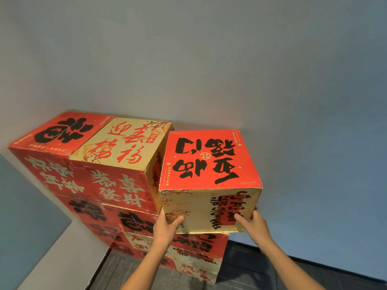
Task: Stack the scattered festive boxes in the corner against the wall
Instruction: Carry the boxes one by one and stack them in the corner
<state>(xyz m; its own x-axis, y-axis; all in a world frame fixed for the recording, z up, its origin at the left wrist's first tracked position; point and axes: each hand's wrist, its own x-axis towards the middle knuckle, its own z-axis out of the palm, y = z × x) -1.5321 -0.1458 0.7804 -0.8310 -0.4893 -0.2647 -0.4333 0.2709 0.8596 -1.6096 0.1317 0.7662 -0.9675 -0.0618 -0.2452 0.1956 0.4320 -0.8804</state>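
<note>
- Head view, progress: I judge the job well along. A stack of festive boxes (109, 185) already stands several layers high in the corner, its back against the grey wall (209, 59). Its top layer shows a red-topped box (60, 132) at the left and a cream-topped box (123, 143) beside it.
- Head view, step in hand: the red-lidded box (209, 158) sits at the right end of the pile, on a lower column of boxes (199, 254), its top a little below the neighbouring cream one. I can't tell whether it is fully set down or partly carried.
- Head view, what is left: no scattered boxes show on the dark floor (272, 268) within this frame, so I cannot say how many remain.
- Head view, hands: my left hand (165, 227) grips the box's lower left front corner, thumb on the cream front face. My right hand (254, 223) holds the lower right corner, thumb pressed on the front. The hands are well apart, clamped on the box between them.
- Head view, position: the box lies just beyond and above both hands, close beside the taller stack.
</note>
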